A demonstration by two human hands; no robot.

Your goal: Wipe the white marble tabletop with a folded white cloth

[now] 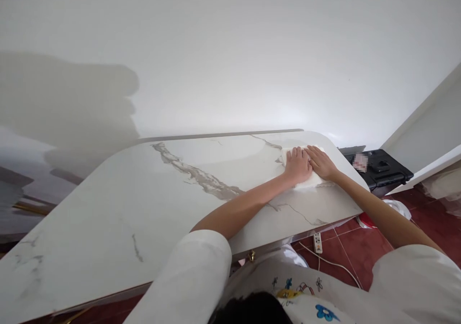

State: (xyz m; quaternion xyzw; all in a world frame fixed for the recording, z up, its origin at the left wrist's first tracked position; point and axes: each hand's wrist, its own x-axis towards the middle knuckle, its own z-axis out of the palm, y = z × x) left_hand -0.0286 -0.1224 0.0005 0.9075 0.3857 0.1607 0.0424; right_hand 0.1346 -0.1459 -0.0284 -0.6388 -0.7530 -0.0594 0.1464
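Both hands (pixel 309 164) press flat on a white folded cloth (pixel 306 180).

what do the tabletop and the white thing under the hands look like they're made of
Tabletop: looks like polished marble or a marble-look slab, white with grey veins and a soft sheen. Cloth under the left hand and right hand: seems a soft white fabric or paper towel, matte; which one is unclear.
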